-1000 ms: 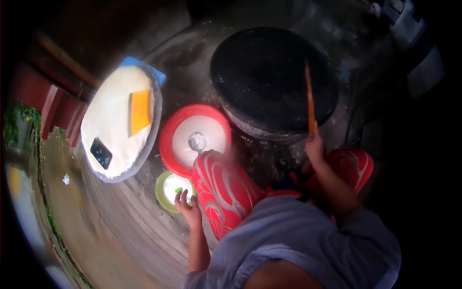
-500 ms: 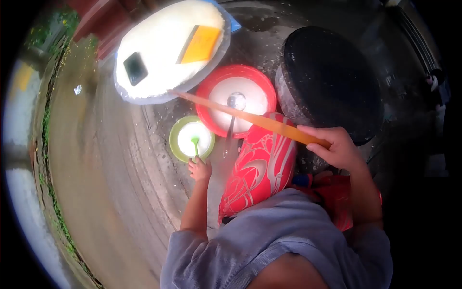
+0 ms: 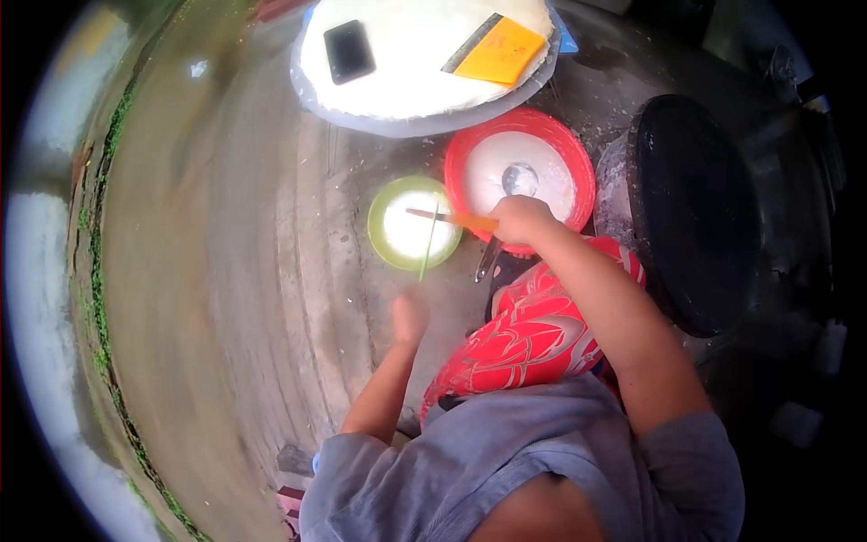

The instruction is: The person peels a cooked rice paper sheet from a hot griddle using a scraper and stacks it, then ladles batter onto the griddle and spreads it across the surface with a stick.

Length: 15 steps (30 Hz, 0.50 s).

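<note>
My right hand is closed on an orange-brown stick, whose far end lies over the green bowl. White contents fill the bowl, and a thin green spoon leans across its rim. Below the bowl, my left hand is smeared by motion, its fingers hard to make out. Beside my right hand stands a red basin of whitish batter, with a metal ladle in it; the ladle's handle comes out under my right wrist.
A round white-topped surface at the top holds a black phone and a yellow-orange booklet. On the right is a large round black griddle on a pale base. My red-patterned knee rises below the basin.
The view has swung right and down. My right hand has carried the stick from over the griddle to the green bowl. My left hand has come away from the green spoon.
</note>
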Each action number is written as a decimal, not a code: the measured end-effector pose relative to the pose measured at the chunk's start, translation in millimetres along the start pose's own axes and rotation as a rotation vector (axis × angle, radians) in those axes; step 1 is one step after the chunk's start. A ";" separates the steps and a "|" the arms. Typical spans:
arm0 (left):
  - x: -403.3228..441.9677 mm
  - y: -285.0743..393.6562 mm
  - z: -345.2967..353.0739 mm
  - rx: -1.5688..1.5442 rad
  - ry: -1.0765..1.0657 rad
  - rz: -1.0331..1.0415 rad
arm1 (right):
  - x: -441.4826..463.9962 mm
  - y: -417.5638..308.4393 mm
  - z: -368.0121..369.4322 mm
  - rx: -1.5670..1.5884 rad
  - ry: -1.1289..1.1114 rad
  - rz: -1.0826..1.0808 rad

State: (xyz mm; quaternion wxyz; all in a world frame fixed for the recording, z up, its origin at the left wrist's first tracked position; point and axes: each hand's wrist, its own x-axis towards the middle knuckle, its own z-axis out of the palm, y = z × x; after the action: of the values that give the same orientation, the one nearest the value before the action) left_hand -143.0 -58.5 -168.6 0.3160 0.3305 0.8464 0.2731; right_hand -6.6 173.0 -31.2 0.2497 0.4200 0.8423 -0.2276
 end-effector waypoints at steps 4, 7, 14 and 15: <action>23.9 -49.0 47.4 -0.179 0.056 -0.010 | 5.8 6.6 5.0 0.143 -0.038 0.044; 87.7 -100.8 74.5 -0.248 0.108 -0.159 | 8.2 20.6 8.3 0.152 -0.059 0.001; 60.6 -84.7 66.0 -0.178 0.141 0.124 | 3.4 32.0 34.0 -0.074 -0.020 -0.014; 48.6 -68.7 62.8 -0.142 0.181 0.220 | -2.1 24.5 34.4 -0.153 0.155 -0.108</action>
State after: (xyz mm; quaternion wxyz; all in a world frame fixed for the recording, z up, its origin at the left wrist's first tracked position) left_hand -152.9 -50.5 -272.8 0.2291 0.3720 0.8085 0.3942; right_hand 22.5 164.6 -60.8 0.2028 0.3702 0.8953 -0.1425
